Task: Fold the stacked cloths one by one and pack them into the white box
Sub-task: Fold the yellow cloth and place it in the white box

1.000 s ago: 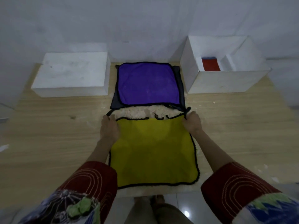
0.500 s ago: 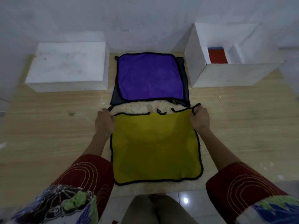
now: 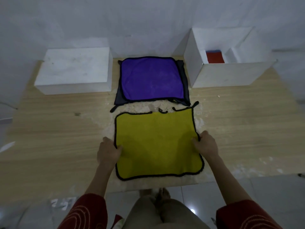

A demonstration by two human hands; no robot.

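A yellow cloth [image 3: 156, 142] with black trim lies flat on the wooden table near its front edge. My left hand [image 3: 108, 150] pinches the cloth's left edge about halfway down. My right hand [image 3: 205, 145] pinches the right edge at the same height. Behind it sits the stack, a purple cloth [image 3: 150, 79] on top of a dark grey one [image 3: 184, 83]. The open white box [image 3: 231, 73] stands at the back right, with a folded red cloth [image 3: 214, 57] inside and a blue one just behind it.
A closed white block [image 3: 74, 70] stands at the back left. Pale fluff is scattered on the wooden table [image 3: 57, 129] around the cloths. The table's front edge runs just below the yellow cloth, with tiled floor and my feet beneath.
Both hands have slid from the yellow cloth's far corners back along its side edges to about the middle. The cloth still lies flat.
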